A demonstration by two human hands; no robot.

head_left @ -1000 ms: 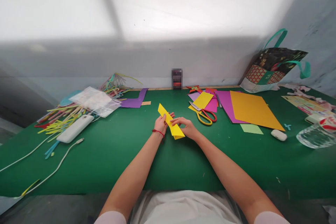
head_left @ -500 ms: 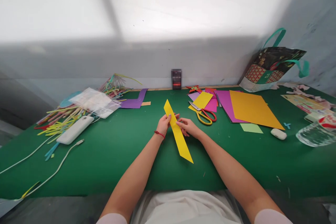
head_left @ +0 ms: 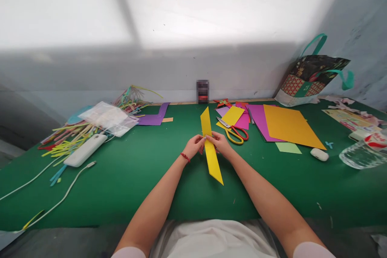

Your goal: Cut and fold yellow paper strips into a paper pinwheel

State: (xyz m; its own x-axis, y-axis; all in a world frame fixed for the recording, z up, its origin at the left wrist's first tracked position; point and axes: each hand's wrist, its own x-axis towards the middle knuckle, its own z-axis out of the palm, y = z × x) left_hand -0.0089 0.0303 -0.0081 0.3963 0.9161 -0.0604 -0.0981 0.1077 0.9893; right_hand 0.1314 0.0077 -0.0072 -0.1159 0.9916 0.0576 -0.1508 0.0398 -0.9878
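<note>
A long yellow paper strip [head_left: 213,163] with slanted ends is held up over the green table [head_left: 145,185]. My left hand [head_left: 194,146] pinches its left edge near the middle, thumb on the front. From the right, my right hand [head_left: 221,144] grips the same stretch of the strip, its thumb close to the left one. The fingers behind the paper are partly hidden. Beyond my right hand lie scissors [head_left: 234,133] with red and yellow handles, beside a yellow paper piece [head_left: 234,116].
Orange [head_left: 292,125] and purple sheets lie on the right, near a white case [head_left: 319,154] and a clear bottle [head_left: 361,153]. A patterned bag [head_left: 311,82] stands behind. On the left are a white power bank [head_left: 85,150], cables and many paper strips [head_left: 68,141].
The yellow strip has turned more upright, its top end swinging right. My right hand has closed on it, and both thumbs now meet near its middle.
</note>
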